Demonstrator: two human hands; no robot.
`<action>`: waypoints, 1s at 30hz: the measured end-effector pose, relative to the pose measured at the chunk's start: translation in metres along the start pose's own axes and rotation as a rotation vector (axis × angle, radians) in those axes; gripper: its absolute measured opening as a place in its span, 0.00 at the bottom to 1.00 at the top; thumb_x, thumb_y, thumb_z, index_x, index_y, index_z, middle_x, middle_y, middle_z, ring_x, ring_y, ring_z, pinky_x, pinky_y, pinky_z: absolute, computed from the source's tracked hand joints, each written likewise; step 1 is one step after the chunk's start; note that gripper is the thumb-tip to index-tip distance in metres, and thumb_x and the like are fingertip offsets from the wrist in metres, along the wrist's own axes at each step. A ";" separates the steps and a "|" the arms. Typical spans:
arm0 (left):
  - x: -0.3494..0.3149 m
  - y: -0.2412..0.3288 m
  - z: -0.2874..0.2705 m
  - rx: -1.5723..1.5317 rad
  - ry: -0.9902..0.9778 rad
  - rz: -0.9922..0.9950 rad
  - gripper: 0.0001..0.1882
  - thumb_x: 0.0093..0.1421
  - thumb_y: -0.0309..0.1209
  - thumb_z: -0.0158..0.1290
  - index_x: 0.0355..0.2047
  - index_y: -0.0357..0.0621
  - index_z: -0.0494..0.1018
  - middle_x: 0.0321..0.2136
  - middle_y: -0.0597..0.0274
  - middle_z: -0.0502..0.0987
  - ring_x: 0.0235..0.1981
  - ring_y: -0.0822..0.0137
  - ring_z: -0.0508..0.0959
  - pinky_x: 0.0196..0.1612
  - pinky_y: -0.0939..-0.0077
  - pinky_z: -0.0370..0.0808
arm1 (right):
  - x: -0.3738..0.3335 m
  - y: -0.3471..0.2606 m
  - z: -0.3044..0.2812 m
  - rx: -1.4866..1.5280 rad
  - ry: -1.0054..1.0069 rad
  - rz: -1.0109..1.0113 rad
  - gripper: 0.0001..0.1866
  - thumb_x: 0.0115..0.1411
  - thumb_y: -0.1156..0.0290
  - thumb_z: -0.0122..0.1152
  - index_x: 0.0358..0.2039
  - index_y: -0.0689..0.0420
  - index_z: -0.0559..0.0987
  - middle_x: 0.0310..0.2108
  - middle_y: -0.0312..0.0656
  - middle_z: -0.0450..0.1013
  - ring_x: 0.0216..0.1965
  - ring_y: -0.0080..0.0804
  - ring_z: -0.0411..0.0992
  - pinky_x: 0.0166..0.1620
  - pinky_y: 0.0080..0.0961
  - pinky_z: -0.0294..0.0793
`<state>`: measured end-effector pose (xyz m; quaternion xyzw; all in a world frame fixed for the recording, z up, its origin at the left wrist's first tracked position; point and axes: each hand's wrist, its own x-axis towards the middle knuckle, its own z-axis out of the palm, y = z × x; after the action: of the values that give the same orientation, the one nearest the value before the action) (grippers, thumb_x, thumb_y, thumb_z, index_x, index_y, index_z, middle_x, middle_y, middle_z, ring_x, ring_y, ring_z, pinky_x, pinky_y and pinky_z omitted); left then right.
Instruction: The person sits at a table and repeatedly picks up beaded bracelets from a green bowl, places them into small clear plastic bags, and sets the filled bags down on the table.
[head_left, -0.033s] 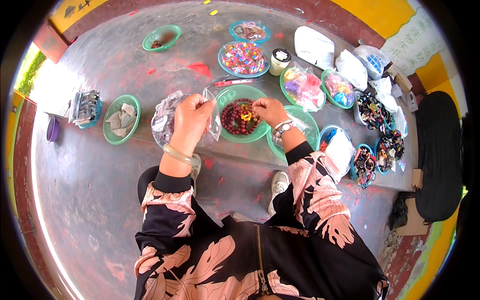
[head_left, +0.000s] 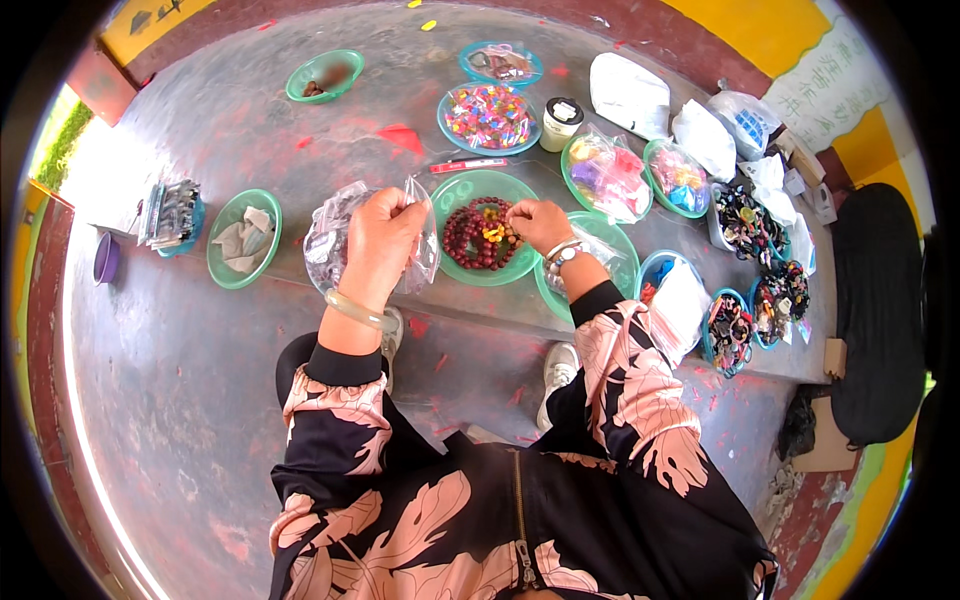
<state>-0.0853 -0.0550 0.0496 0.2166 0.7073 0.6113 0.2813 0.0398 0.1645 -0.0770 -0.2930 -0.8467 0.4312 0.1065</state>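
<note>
A clear plastic bag (head_left: pixel 428 250) hangs from the closed fingers of my left hand (head_left: pixel 380 240). This hand is in front of a bowl heaped with clear packets (head_left: pixel 322 245). My right hand (head_left: pixel 545 226) pinches the right side of a dark red bead string (head_left: pixel 468 240), which has yellow beads among the red ones. The beads lie coiled in a pale green basin (head_left: pixel 480 182). Its fingertips partly hide the beads they grip. Under my right wrist is another green basin (head_left: pixel 622 255) with clear packets.
Further back are a blue basin of colourful small pieces (head_left: pixel 487 118), a lidded cup (head_left: pixel 561 124) and a red-and-white pen-like stick (head_left: pixel 468 165). Bowls of bagged items and dark bands crowd the right. A green basin with grey cloth (head_left: pixel 245 240) stands left. The raised ledge ends before my feet.
</note>
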 end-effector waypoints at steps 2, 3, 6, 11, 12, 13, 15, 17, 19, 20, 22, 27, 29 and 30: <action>0.004 -0.005 -0.004 0.020 0.019 0.035 0.09 0.54 0.29 0.53 0.20 0.38 0.68 0.12 0.68 0.67 0.11 0.80 0.64 0.12 0.82 0.59 | 0.008 0.024 0.012 -0.195 -0.033 0.024 0.10 0.47 0.66 0.56 0.29 0.55 0.80 0.29 0.47 0.75 0.33 0.42 0.74 0.37 0.34 0.72; 0.004 -0.004 -0.005 0.026 0.026 0.040 0.09 0.53 0.28 0.52 0.20 0.38 0.68 0.12 0.68 0.67 0.11 0.80 0.64 0.12 0.82 0.59 | 0.012 0.034 0.019 -0.297 -0.052 0.034 0.10 0.47 0.66 0.55 0.29 0.54 0.80 0.29 0.47 0.75 0.33 0.43 0.74 0.38 0.35 0.72; 0.001 -0.003 -0.006 0.046 0.033 0.055 0.09 0.53 0.27 0.52 0.19 0.38 0.67 0.12 0.69 0.67 0.11 0.80 0.64 0.13 0.81 0.59 | 0.018 0.057 0.039 -0.588 -0.165 0.055 0.10 0.47 0.67 0.55 0.30 0.51 0.80 0.29 0.45 0.75 0.34 0.44 0.73 0.39 0.35 0.72; 0.005 -0.009 -0.006 0.118 -0.007 0.115 0.12 0.53 0.28 0.53 0.17 0.38 0.64 0.11 0.68 0.67 0.11 0.80 0.64 0.14 0.80 0.60 | 0.023 0.079 0.072 -0.825 -0.271 0.068 0.12 0.49 0.70 0.51 0.34 0.52 0.80 0.35 0.49 0.73 0.38 0.46 0.72 0.43 0.36 0.71; 0.006 -0.008 -0.002 0.108 -0.030 0.126 0.13 0.53 0.28 0.53 0.16 0.38 0.64 0.11 0.67 0.66 0.11 0.79 0.64 0.14 0.79 0.60 | 0.024 0.094 0.075 -0.857 -0.224 0.073 0.13 0.49 0.71 0.51 0.34 0.52 0.80 0.37 0.50 0.72 0.38 0.47 0.72 0.43 0.36 0.71; 0.004 -0.012 -0.009 0.117 -0.014 0.116 0.14 0.53 0.28 0.53 0.16 0.38 0.63 0.11 0.67 0.66 0.11 0.79 0.64 0.14 0.79 0.60 | 0.021 0.068 0.082 -0.839 -0.301 0.154 0.14 0.50 0.72 0.50 0.37 0.54 0.79 0.43 0.52 0.70 0.39 0.47 0.72 0.43 0.36 0.72; 0.001 -0.007 -0.006 0.116 -0.035 0.107 0.14 0.54 0.27 0.53 0.15 0.39 0.62 0.12 0.69 0.65 0.12 0.81 0.63 0.14 0.80 0.59 | 0.023 0.066 0.081 -0.851 -0.333 0.209 0.14 0.51 0.73 0.49 0.38 0.54 0.79 0.45 0.53 0.68 0.40 0.48 0.72 0.42 0.36 0.73; -0.002 0.000 -0.004 0.127 -0.046 0.076 0.14 0.54 0.25 0.52 0.15 0.42 0.60 0.12 0.72 0.63 0.15 0.83 0.61 0.15 0.82 0.57 | 0.024 0.064 0.080 -0.870 -0.330 0.212 0.14 0.52 0.72 0.50 0.39 0.56 0.78 0.45 0.53 0.68 0.41 0.47 0.72 0.42 0.36 0.73; 0.000 -0.005 -0.006 0.145 -0.042 0.112 0.14 0.54 0.27 0.53 0.15 0.39 0.61 0.11 0.68 0.65 0.12 0.80 0.63 0.14 0.79 0.60 | 0.022 0.062 0.079 -0.900 -0.288 0.166 0.15 0.54 0.69 0.51 0.41 0.60 0.77 0.45 0.53 0.69 0.43 0.45 0.72 0.43 0.35 0.73; 0.001 -0.006 -0.007 0.154 -0.038 0.130 0.15 0.53 0.28 0.54 0.15 0.37 0.62 0.11 0.66 0.65 0.11 0.79 0.64 0.14 0.77 0.61 | 0.020 0.060 0.078 -0.869 -0.233 0.157 0.15 0.54 0.69 0.51 0.40 0.60 0.76 0.44 0.53 0.70 0.42 0.46 0.72 0.43 0.36 0.73; 0.001 -0.007 -0.007 0.175 -0.036 0.136 0.15 0.53 0.28 0.54 0.15 0.37 0.62 0.10 0.65 0.66 0.11 0.78 0.64 0.14 0.77 0.61 | 0.014 0.059 0.073 -0.808 -0.123 0.139 0.14 0.54 0.69 0.51 0.40 0.59 0.75 0.42 0.53 0.71 0.41 0.47 0.73 0.41 0.36 0.73; -0.001 -0.003 -0.003 0.200 -0.056 0.117 0.13 0.54 0.25 0.50 0.15 0.40 0.61 0.11 0.70 0.64 0.13 0.82 0.63 0.14 0.81 0.59 | 0.025 0.052 0.041 -0.626 0.061 0.241 0.14 0.51 0.69 0.54 0.40 0.54 0.69 0.34 0.50 0.74 0.37 0.48 0.73 0.38 0.38 0.73; -0.001 -0.003 0.000 0.215 -0.068 0.112 0.13 0.54 0.25 0.51 0.16 0.40 0.62 0.11 0.70 0.64 0.13 0.81 0.64 0.15 0.81 0.59 | 0.026 0.051 0.025 -0.515 0.234 0.161 0.15 0.50 0.66 0.57 0.39 0.55 0.71 0.27 0.48 0.75 0.32 0.45 0.75 0.36 0.35 0.72; -0.001 -0.002 0.003 0.209 -0.075 0.099 0.12 0.54 0.26 0.51 0.16 0.40 0.63 0.12 0.70 0.65 0.13 0.81 0.64 0.15 0.81 0.59 | 0.026 0.051 0.013 -0.407 0.173 0.171 0.16 0.50 0.66 0.57 0.39 0.56 0.72 0.26 0.47 0.75 0.31 0.42 0.75 0.35 0.34 0.72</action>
<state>-0.0822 -0.0540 0.0473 0.3023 0.7444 0.5389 0.2529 0.0338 0.1941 -0.1276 -0.4149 -0.8760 0.2325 0.0804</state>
